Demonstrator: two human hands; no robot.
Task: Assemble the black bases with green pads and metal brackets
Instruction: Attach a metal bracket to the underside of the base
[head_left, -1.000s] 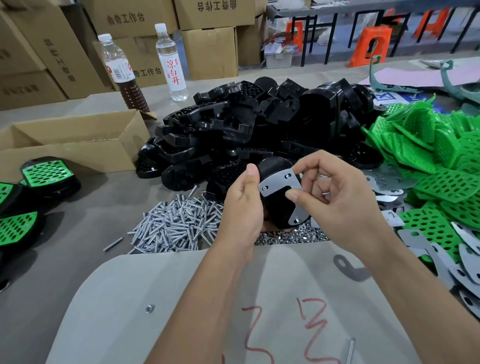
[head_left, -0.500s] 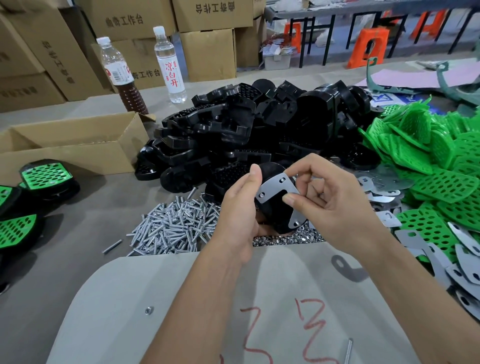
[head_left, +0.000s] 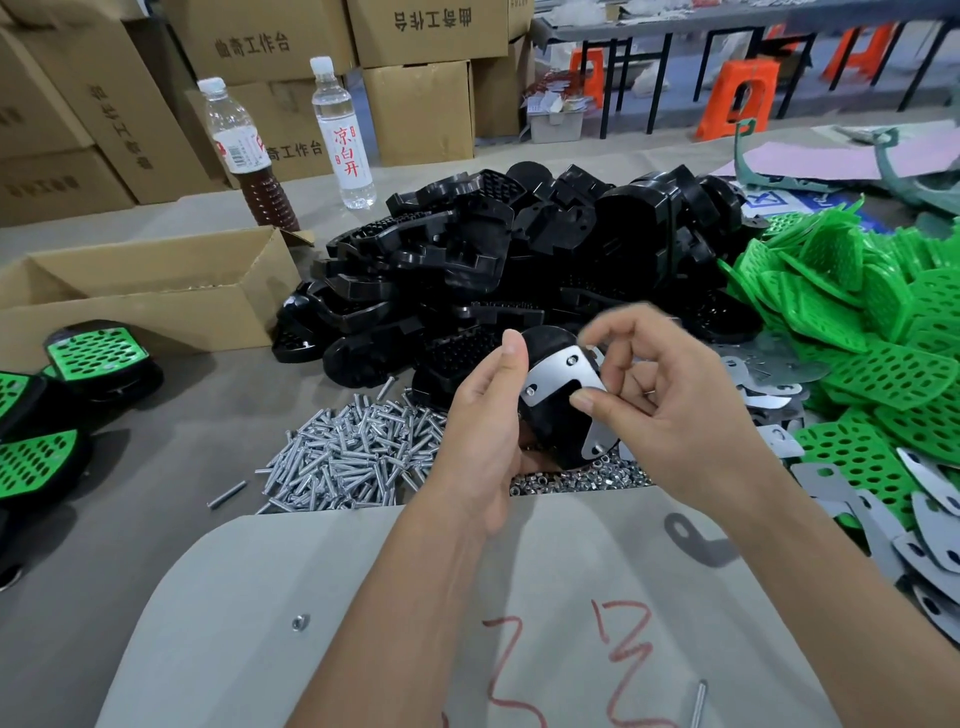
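Observation:
My left hand (head_left: 485, 421) grips a black base (head_left: 558, 441) above the table, with its thumb along the base's left edge. A curved metal bracket (head_left: 558, 375) lies across the base's face with screw ends showing in its holes. My right hand (head_left: 660, 400) has its thumb on the bracket's lower edge and its fingers curled beside the bracket's upper right end. A pile of black bases (head_left: 519, 280) lies behind my hands. Green pads (head_left: 872, 332) are heaped at the right, with loose metal brackets (head_left: 909, 519) in front of them.
Screws (head_left: 353, 457) and nuts (head_left: 582, 475) lie in heaps under my hands, at the edge of a grey board (head_left: 363, 623). Finished bases with green pads (head_left: 78, 364) sit at the left by an open carton (head_left: 145, 291). Two bottles (head_left: 343, 135) stand behind.
My right hand's fingers have shifted from gripping the bracket's right side to its upper right end. The base has tilted slightly in my left hand.

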